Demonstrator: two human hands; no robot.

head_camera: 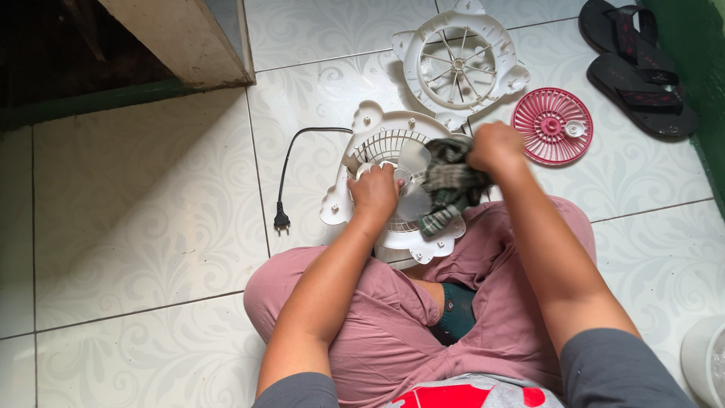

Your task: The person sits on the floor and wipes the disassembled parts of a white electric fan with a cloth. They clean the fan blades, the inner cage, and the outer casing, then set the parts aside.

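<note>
head view, left hand [375,189] gripping fan blade [411,162], right hand [495,147] clenched on cloth [448,185]

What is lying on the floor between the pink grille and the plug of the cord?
In the head view, the white fan body lies between the pink grille and the plug; the left hand steadies it, while the right hand holds a cloth.
</note>
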